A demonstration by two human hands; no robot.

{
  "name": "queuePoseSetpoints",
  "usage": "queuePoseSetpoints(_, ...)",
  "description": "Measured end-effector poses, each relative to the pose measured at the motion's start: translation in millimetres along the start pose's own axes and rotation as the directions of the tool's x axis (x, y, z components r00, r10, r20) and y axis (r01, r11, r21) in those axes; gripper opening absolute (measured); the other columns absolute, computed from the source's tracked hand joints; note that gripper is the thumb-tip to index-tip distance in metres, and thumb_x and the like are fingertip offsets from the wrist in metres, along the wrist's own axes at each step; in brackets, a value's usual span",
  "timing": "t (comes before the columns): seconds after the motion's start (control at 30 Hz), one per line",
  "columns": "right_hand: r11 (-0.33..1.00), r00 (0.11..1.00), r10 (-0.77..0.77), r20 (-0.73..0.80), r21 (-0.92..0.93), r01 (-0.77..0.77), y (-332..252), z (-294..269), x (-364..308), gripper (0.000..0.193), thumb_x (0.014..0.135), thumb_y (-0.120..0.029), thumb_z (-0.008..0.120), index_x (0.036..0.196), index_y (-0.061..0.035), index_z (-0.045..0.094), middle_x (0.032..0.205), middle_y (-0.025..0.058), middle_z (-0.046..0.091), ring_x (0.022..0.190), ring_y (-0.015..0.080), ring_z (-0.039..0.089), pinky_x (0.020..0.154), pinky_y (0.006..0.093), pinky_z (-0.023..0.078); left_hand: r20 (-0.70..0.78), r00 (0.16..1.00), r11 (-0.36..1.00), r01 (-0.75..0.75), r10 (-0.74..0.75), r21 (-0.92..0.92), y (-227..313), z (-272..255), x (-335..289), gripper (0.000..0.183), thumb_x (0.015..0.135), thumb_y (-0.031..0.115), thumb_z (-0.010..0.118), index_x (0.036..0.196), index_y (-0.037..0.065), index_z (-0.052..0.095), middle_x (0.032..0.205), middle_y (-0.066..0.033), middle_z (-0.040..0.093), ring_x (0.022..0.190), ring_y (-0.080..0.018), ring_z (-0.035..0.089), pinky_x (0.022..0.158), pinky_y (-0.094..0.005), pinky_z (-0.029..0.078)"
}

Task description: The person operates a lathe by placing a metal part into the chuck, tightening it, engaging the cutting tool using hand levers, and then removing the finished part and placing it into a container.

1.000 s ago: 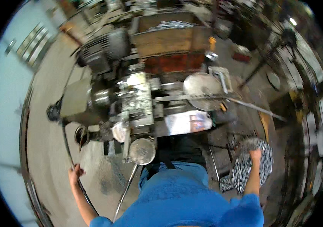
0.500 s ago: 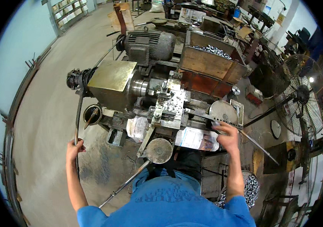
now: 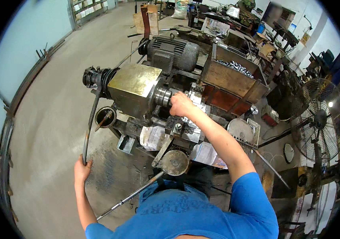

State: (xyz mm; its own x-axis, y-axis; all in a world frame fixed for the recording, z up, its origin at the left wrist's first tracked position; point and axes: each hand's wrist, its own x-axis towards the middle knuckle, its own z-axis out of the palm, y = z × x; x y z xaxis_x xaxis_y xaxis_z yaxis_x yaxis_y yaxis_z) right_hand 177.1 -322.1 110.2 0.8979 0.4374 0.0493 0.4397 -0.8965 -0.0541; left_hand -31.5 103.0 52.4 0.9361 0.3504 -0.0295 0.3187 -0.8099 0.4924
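My left hand [image 3: 82,169] is wrapped round the lower part of a long metal lever [image 3: 90,131], which hangs from the left end of a small lathe. At the lathe's middle, my right hand [image 3: 182,104] has its fingers closed right at the front of the spindle chuck [image 3: 162,96]. Whatever those fingers hold, if anything, is hidden behind the hand. A brass-coloured plate [image 3: 136,79] covers the headstock beside the chuck. Under my right forearm lies the metal tool slide [image 3: 191,133], partly covered. In front of it sits a round metal disc [image 3: 175,162] with a rod handle [image 3: 132,195].
Behind the lathe stand a grimy electric motor [image 3: 174,51] and a wooden bin [image 3: 229,81] holding many small shiny metal parts [image 3: 237,68]. A round pot [image 3: 106,117] is at the left. To the right are another round plate [image 3: 240,130] and a large fan [image 3: 317,119].
My right hand has moved left and away from me, from beside the right-hand round plate to the chuck. My left hand still grips the lever. The whole view has shifted.
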Motion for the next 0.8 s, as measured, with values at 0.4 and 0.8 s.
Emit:
queuePoseSetpoints(0.4, 0.940, 0.964, 0.200, -0.178, 0.314, -0.137, -14.3, 3.3, 13.5, 0.018, 0.054, -0.012, 0.057, 0.066, 0.0013, 0.061, 0.090, 0.0233, 0.057, 0.080, 0.0427, 0.058, 0.073, 0.0447, 0.049, -0.134, 0.984, 0.917, -0.058, 0.120, 0.396, -38.4, 8.3, 21.1, 0.022, 0.069, 0.011, 0.063, 0.087, 0.000, 0.058, 0.070, -0.0206, 0.061, 0.069, -0.0366, 0.061, 0.062, -0.0430, 0.048)
queuePoseSetpoints(0.8, 0.892, 0.963, 0.151, -0.222, 0.450, -0.036, -15.6, -27.9, -16.3, 0.021, 0.052, -0.013, 0.062, 0.071, -0.0056, 0.066, 0.117, 0.0221, 0.052, 0.099, 0.0389, 0.055, 0.082, 0.0390, 0.047, -0.465, 0.838, 0.959, -0.246, 0.285, 0.144, -111.0, -22.2, 133.9, 0.017, 0.072, 0.009, 0.060, 0.086, 0.001, 0.062, 0.083, -0.0178, 0.062, 0.080, -0.0343, 0.060, 0.071, -0.0414, 0.047)
